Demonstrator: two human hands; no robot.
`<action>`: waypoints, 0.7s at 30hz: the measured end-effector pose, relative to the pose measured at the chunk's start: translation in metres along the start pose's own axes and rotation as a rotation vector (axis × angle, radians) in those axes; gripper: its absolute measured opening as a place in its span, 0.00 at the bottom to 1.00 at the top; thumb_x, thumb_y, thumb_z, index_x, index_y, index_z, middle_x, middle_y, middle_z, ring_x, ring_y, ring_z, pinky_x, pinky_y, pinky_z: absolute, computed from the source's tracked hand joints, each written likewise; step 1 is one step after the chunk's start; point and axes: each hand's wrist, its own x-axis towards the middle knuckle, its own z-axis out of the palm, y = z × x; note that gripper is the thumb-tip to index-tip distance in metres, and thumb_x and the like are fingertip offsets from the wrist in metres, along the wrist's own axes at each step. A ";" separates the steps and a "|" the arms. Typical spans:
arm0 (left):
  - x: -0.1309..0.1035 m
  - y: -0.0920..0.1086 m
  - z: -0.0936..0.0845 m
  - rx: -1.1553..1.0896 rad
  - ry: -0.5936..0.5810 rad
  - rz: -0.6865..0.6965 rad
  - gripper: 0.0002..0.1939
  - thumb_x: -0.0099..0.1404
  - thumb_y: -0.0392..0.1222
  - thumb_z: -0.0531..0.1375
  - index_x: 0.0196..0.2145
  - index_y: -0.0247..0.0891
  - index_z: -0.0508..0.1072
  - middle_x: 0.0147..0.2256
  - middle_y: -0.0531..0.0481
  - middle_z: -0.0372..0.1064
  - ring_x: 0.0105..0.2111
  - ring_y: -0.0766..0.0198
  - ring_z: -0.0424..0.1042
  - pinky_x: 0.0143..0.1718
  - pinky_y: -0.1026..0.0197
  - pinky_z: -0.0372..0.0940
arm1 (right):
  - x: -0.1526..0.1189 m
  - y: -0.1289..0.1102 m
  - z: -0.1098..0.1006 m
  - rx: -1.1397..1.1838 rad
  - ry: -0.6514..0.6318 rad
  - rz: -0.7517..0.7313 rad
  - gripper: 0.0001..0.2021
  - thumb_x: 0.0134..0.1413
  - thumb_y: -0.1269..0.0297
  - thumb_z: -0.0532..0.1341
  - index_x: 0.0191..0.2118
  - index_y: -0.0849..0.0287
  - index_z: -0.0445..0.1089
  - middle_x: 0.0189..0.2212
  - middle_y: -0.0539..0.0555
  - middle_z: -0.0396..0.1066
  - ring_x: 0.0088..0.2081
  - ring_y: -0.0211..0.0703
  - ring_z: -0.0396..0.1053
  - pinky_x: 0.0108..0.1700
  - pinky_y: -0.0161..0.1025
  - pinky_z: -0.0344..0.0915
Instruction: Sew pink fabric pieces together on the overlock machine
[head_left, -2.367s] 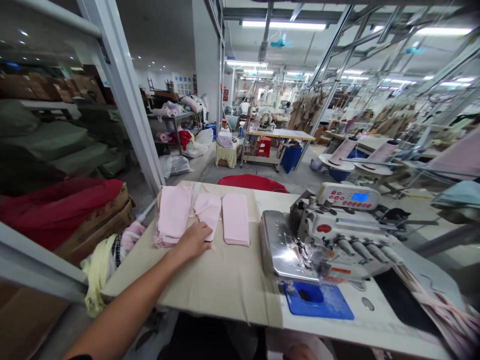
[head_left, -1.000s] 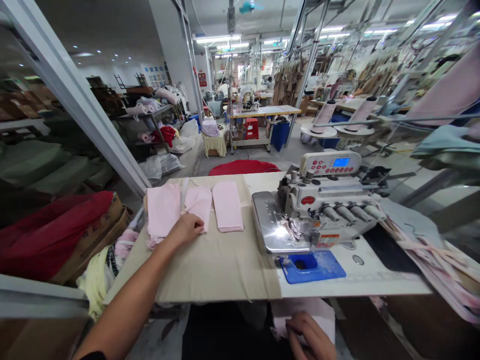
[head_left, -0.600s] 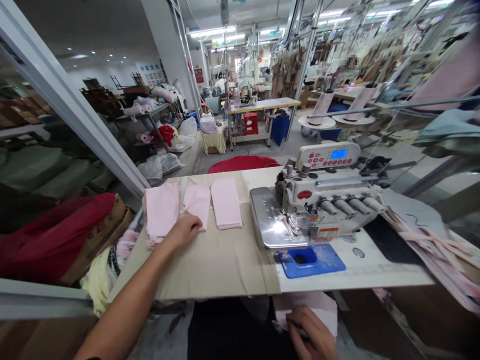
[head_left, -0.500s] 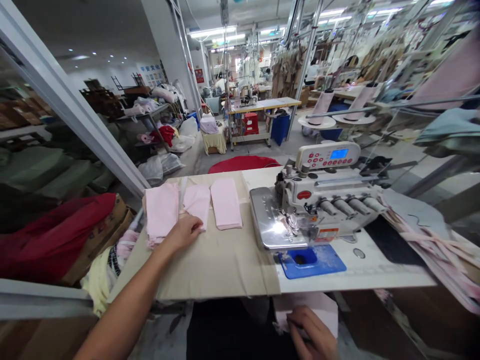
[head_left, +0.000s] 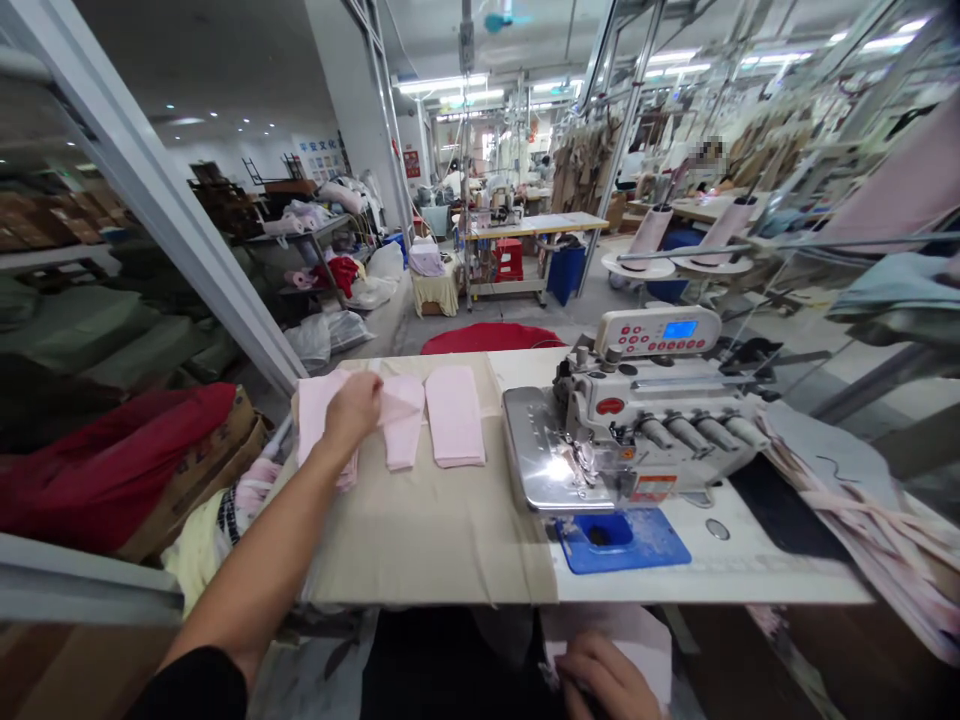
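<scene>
My left hand reaches over the cloth-covered left side of the table. Its fingers are pinched on a corner of the middle pink fabric piece, which is lifted and folded over. To its left, partly behind my hand and wrist, lies a pink fabric stack. On the right is another pink fabric stack, lying flat with a rounded top. Below the table's front edge, my right hand has its fingers curled on the edge of a larger light pink fabric panel over my lap.
An overlock sewing machine with a lit control panel stands on the right half of the table, its metal plate facing the cloth. A blue tray sits before it. Fabric strips hang at right; a metal post slants at left.
My left hand has moved up and away from me, raising and folding a corner of the middle pink piece. My right hand stays low with the panel. The view has shifted slightly.
</scene>
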 end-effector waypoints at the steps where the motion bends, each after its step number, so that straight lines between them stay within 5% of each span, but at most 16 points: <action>1: 0.007 0.003 -0.005 -0.003 0.083 -0.023 0.10 0.65 0.32 0.52 0.41 0.36 0.71 0.42 0.40 0.70 0.45 0.53 0.67 0.47 0.54 0.60 | 0.009 -0.004 0.002 0.023 0.002 -0.057 0.14 0.56 0.80 0.58 0.44 0.58 0.70 0.29 0.54 0.68 0.28 0.42 0.69 0.27 0.35 0.68; 3: 0.010 0.010 -0.010 -0.031 0.165 -0.026 0.11 0.66 0.32 0.52 0.45 0.35 0.70 0.43 0.39 0.69 0.47 0.52 0.67 0.49 0.52 0.61 | 0.030 -0.013 0.007 0.075 0.019 -0.153 0.16 0.54 0.81 0.57 0.45 0.58 0.69 0.27 0.53 0.66 0.27 0.41 0.66 0.26 0.36 0.64; 6: -0.023 0.026 -0.008 -0.106 0.077 0.079 0.09 0.63 0.32 0.57 0.41 0.38 0.72 0.36 0.47 0.71 0.38 0.59 0.70 0.43 0.58 0.64 | 0.063 -0.026 0.017 0.142 0.018 -0.206 0.18 0.51 0.83 0.57 0.46 0.58 0.68 0.28 0.53 0.66 0.28 0.42 0.65 0.27 0.37 0.63; 10: -0.110 0.060 -0.022 -0.369 -0.298 0.306 0.07 0.62 0.31 0.58 0.37 0.39 0.74 0.32 0.52 0.72 0.31 0.66 0.70 0.35 0.65 0.64 | 0.096 -0.038 0.040 0.118 -0.018 -0.101 0.23 0.54 0.81 0.57 0.55 0.59 0.66 0.39 0.60 0.70 0.39 0.48 0.70 0.38 0.43 0.71; 13: -0.167 0.085 -0.063 -0.511 -0.596 0.415 0.08 0.63 0.31 0.60 0.38 0.42 0.74 0.34 0.53 0.75 0.35 0.67 0.73 0.39 0.65 0.65 | 0.111 -0.047 0.057 -0.040 -0.033 -0.018 0.31 0.51 0.76 0.61 0.63 0.60 0.62 0.56 0.69 0.65 0.57 0.62 0.64 0.55 0.58 0.66; 15: -0.187 0.092 -0.095 -0.601 -0.714 0.517 0.08 0.64 0.33 0.61 0.40 0.43 0.74 0.35 0.54 0.77 0.37 0.67 0.75 0.42 0.66 0.66 | 0.123 -0.052 0.064 -0.032 -0.193 -0.092 0.27 0.46 0.71 0.65 0.56 0.57 0.69 0.58 0.66 0.66 0.59 0.67 0.61 0.57 0.62 0.63; 18: -0.188 0.082 -0.128 -0.640 -0.610 0.539 0.10 0.65 0.33 0.62 0.43 0.46 0.73 0.35 0.56 0.77 0.36 0.68 0.75 0.41 0.67 0.67 | 0.154 -0.054 0.065 0.145 -0.642 -0.254 0.08 0.44 0.66 0.69 0.34 0.53 0.75 0.39 0.52 0.76 0.43 0.50 0.72 0.47 0.45 0.67; 19: -0.184 0.074 -0.131 -0.595 -0.485 0.498 0.11 0.65 0.33 0.62 0.44 0.46 0.73 0.35 0.56 0.77 0.36 0.68 0.75 0.40 0.67 0.67 | 0.168 -0.053 0.063 0.181 -0.759 -0.261 0.04 0.46 0.67 0.68 0.31 0.53 0.73 0.31 0.48 0.74 0.35 0.43 0.71 0.40 0.38 0.66; 21: -0.173 0.052 -0.128 -0.429 -0.168 0.385 0.12 0.65 0.33 0.63 0.45 0.45 0.73 0.37 0.54 0.77 0.37 0.67 0.76 0.42 0.66 0.68 | 0.200 -0.046 0.059 0.123 -0.780 -0.138 0.02 0.52 0.69 0.66 0.31 0.55 0.73 0.27 0.47 0.72 0.29 0.38 0.67 0.32 0.34 0.61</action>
